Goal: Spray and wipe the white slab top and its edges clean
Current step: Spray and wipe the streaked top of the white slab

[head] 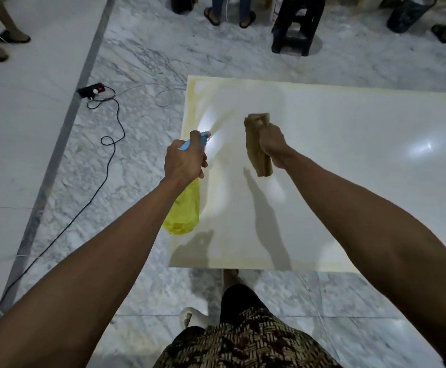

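The white slab (335, 166) lies flat in front of me, its left end near the middle of the head view, with yellowish staining along its edges. My left hand (184, 158) grips a yellow spray bottle (183, 208) with a blue nozzle, held over the slab's left edge and pointing away from me. A white mist shows just beyond the nozzle. My right hand (272, 144) holds a folded tan cloth (256, 144) above the slab's left half; whether the cloth touches the surface cannot be told.
A black power strip (91, 89) and long cables (105, 160) trail over the marble floor to the left. A black stool (296, 25) and other people's feet (228, 15) stand beyond the slab. My own feet are at its near edge.
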Demonstrator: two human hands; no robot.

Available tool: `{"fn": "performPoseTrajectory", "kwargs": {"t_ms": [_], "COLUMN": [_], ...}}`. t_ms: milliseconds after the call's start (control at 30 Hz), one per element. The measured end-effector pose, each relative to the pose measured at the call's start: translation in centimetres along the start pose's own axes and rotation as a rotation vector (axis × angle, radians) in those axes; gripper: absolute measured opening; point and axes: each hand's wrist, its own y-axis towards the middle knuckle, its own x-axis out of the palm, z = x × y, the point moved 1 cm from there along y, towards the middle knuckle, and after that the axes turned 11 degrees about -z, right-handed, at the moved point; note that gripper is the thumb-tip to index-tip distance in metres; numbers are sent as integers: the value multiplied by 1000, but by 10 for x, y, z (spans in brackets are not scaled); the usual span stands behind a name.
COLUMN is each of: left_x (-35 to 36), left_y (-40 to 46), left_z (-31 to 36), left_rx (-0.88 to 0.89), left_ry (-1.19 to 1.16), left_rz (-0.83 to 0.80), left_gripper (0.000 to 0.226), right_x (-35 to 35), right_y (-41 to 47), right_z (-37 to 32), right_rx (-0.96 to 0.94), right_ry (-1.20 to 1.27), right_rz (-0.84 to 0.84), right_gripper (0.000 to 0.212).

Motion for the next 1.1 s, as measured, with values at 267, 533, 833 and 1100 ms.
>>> {"fn": "performPoseTrajectory", "kwargs": {"t_ms": [267, 533, 833, 1100], "left_x": [1, -3, -26, -53], "left_y": [109, 187, 150, 43], "left_z": [33, 26, -9, -46], "left_rx": [64, 104, 19, 32], "left_ry": [-62, -98, -16, -22], "left_rz": [152, 249, 204, 58], "left_gripper": [38, 45, 53, 44], "right_x": [-40, 1, 59, 128], "right_y": [171, 323, 221, 9], "right_z": [-17, 11, 84, 156], "right_rx": [-140, 29, -33, -123], "right_ry": [-281, -1017, -1279, -1243], "right_rz": [228, -171, -197, -265], "right_gripper": [40, 62, 64, 63]}}
